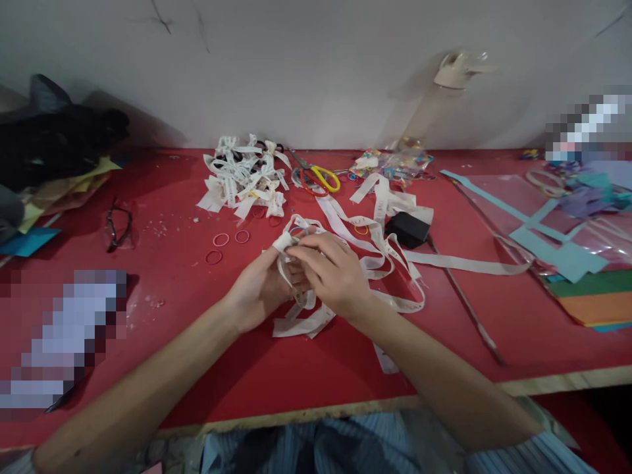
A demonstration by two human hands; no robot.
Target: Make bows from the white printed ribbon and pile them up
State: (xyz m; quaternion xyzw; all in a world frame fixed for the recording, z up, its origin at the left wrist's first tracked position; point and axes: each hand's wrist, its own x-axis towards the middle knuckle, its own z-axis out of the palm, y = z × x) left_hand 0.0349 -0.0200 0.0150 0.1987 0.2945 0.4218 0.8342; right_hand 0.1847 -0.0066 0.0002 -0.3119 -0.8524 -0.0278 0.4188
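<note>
My left hand [264,286] and my right hand [336,270] meet over the middle of the red table. Both are closed on a white printed ribbon [283,242], which is wrapped near the left thumb and forefinger. A bit of blue, perhaps a hair elastic, shows by the fingertips. My right fingers pinch the ribbon from the right side; the exact grip is partly hidden. Loose ribbon [301,326] hangs below the hands, and more long ribbon [385,253] lies tangled to their right. Left of the hands lie several small elastics [220,239].
Behind the hands are a heap of tied ribbon pieces [247,174] and scissors [320,181] with red and yellow handles. A black block [409,229] and a thin rod [469,306] lie to the right, near coloured paper [592,296]. Eyeglasses [118,225] rest at left.
</note>
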